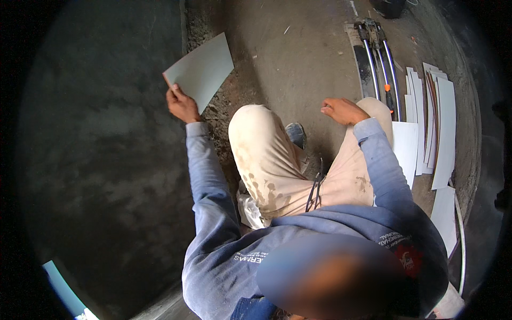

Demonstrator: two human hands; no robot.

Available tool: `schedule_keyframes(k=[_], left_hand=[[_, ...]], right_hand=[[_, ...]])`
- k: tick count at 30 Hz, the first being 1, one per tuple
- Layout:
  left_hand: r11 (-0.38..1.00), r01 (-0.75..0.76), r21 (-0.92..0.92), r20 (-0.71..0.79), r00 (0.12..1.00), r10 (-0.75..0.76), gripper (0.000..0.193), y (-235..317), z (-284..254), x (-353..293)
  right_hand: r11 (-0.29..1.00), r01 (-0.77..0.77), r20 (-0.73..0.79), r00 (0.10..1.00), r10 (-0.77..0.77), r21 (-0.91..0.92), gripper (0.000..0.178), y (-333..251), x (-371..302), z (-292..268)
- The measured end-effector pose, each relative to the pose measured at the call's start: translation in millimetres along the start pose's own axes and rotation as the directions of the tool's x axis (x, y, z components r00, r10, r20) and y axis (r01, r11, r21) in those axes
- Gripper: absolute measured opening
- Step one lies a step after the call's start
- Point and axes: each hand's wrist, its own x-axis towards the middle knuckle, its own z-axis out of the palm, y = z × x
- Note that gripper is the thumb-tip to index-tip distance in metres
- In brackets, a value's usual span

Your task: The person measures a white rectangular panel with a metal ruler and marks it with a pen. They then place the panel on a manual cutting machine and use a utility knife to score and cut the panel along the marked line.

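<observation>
My left hand (pixel 183 105) grips the near left edge of a pale ceramic tile (pixel 205 69). The thumb lies over its face and a reddish-brown edge shows. The tile is tilted beside the dark wall, above rough rubble at the wall's foot. My right hand (pixel 345 111) is by my right knee, its fingers loosely bent and apart, holding nothing that I can see. Beyond it lies a manual tile cutter (pixel 377 64) with steel rails and a black and orange handle.
Several cut tile pieces (pixel 444 133) lie in rows on the right, with a white tile (pixel 405 149) beside my right leg. A pale pipe or hose (pixel 461 240) runs along the lower right. The dark wall (pixel 106 133) fills the left; a black container (pixel 388 7) stands at the far end.
</observation>
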Motion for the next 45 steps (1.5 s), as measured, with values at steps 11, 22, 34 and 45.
schedule_keyframes(k=[11, 22, 34, 45], left_hand=[[0.78, 0.265, -0.567, 0.166, 0.964, -0.207, 0.033, 76.6, -82.5, 54.8], [0.673, 0.379, -0.635, 0.434, 0.896, -0.095, 0.048, 154.7, -8.2, 58.9], [0.625, 0.673, -0.396, 0.603, 0.704, -0.376, 0.061, 127.5, 111.0, 36.6], [0.698, 0.653, -0.294, 0.594, 0.697, -0.402, 0.062, 109.5, 95.5, 44.2]], right_hand=[[0.915, 0.23, -0.66, 0.749, 0.05, 0.33, 0.074, 1.9, 28.1, -35.9], [0.709, 0.464, -0.778, 0.599, 0.192, 0.532, 0.075, 78.1, 70.7, -120.9], [0.731, 0.307, -0.779, 0.402, 0.481, 0.61, 0.072, 107.3, 29.9, -111.7], [0.097, 0.447, -0.456, 0.884, 0.102, 0.889, 0.079, 86.8, 7.7, -107.4]])
